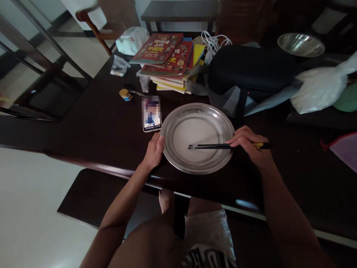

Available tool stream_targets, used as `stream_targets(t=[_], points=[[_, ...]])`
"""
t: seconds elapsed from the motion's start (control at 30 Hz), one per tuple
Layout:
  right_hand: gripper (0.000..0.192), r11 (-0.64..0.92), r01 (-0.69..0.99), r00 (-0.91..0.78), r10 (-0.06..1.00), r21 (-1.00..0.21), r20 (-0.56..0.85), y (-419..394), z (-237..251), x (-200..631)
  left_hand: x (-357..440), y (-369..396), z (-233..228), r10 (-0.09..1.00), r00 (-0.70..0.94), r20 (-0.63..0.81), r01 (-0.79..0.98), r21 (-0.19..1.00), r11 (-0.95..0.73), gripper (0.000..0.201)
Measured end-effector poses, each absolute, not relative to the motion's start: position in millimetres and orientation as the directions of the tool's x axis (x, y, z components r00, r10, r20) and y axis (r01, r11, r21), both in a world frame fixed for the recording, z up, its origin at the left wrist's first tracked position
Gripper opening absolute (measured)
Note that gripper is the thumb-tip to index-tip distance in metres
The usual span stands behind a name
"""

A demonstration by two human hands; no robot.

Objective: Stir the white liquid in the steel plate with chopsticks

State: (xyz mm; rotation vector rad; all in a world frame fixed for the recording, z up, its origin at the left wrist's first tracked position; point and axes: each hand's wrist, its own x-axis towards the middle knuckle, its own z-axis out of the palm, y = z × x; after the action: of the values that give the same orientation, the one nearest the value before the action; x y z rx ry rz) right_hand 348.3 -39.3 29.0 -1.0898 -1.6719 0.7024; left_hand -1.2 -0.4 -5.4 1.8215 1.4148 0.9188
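- Fingers (237,138) of the right hand (252,145): pinching black chopsticks (212,146), tips at the whitish contents (195,130) of a metal basin (208,168).
- Left hand (154,150): fingers bent, touching the basin's left rim.
- Basin: on the tabletop (111,123), near its edge.
- Jar (125,94), yellow-lidded: left of the phone (152,121); contents hidden.
- White plastic bag (320,89): bulging, at right.

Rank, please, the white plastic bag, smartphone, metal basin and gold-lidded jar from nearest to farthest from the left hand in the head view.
1. Metal basin, touching the left hand.
2. Smartphone, left of the basin.
3. Gold-lidded jar, farther left.
4. White plastic bag, at the back.
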Motion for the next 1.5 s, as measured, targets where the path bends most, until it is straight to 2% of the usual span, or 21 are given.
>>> stream_targets(t=[0.07,0.2,0.37,0.5,0.63,0.8,0.93,1.07,1.13,1.23,1.3,1.4,1.5], points=[[0.028,0.421,0.366,-0.132,0.906,-0.83,0.401,-39.7,29.7,347.6,-1.5,-0.3,-6.0,0.976,0.17,0.136,0.521,0.828,-0.207,0.081],[0.033,0.403,0.349,-0.054,0.91,-0.846,0.411,-40.7,30.1,347.7,-1.3,-0.3,-6.2,0.976,0.173,0.131,0.518,0.831,-0.203,0.082],[0.029,0.424,0.353,-0.111,0.904,-0.834,0.413,-40.1,28.9,348.2,-0.1,-0.4,-4.6,0.976,0.172,0.134,0.512,0.834,-0.205,0.084],[0.034,0.422,0.329,-0.044,0.901,-0.845,0.433,-39.5,28.2,348.6,-0.4,-0.4,-4.9,0.977,0.167,0.13,0.509,0.838,-0.198,0.082],[0.029,0.42,0.364,-0.121,0.906,-0.831,0.405,-39.7,28.1,348.4,-0.7,-0.4,-5.2,0.976,0.168,0.136,0.5,0.842,-0.203,0.08],[0.034,0.435,0.338,-0.043,0.893,-0.835,0.448,-39.6,27.7,349.3,-0.4,-0.4,-4.7,0.978,0.165,0.125,0.498,0.846,-0.192,0.08],[0.027,0.435,0.359,-0.119,0.899,-0.826,0.422,-39.4,27.7,349.1,-0.6,-0.2,-4.7,0.978,0.167,0.126,0.507,0.839,-0.195,0.082],[0.032,0.45,0.334,-0.034,0.884,-0.828,0.466,-39.5,27.0,349.9,-0.8,-0.5,-4.7,0.978,0.172,0.12,0.527,0.827,-0.195,0.085],[0.034,0.457,0.294,-0.054,0.885,-0.84,0.462,-39.5,26.5,349.7,-0.8,-0.8,-4.7,0.977,0.174,0.123,0.527,0.827,-0.198,0.084],[0.028,0.454,0.331,-0.121,0.89,-0.828,0.44,-39.3,26.0,349.7,-1.1,-0.9,-5.1,0.978,0.171,0.123,0.519,0.832,-0.196,0.083],[0.028,0.461,0.353,-0.093,0.883,-0.814,0.459,-39.0,25.5,350.3,-1.6,-0.7,-5.5,0.98,0.165,0.116,0.517,0.835,-0.186,0.084],[0.033,0.471,0.295,-0.054,0.877,-0.831,0.477,-38.7,24.5,350.9,-1.9,-0.4,-5.7,0.979,0.169,0.112,0.52,0.834,-0.185,0.085],[0.029,0.458,0.299,-0.116,0.888,-0.837,0.444,-38.7,24.2,350.6,-1.6,-0.3,-5.6,0.977,0.175,0.118,0.519,0.833,-0.193,0.086]])
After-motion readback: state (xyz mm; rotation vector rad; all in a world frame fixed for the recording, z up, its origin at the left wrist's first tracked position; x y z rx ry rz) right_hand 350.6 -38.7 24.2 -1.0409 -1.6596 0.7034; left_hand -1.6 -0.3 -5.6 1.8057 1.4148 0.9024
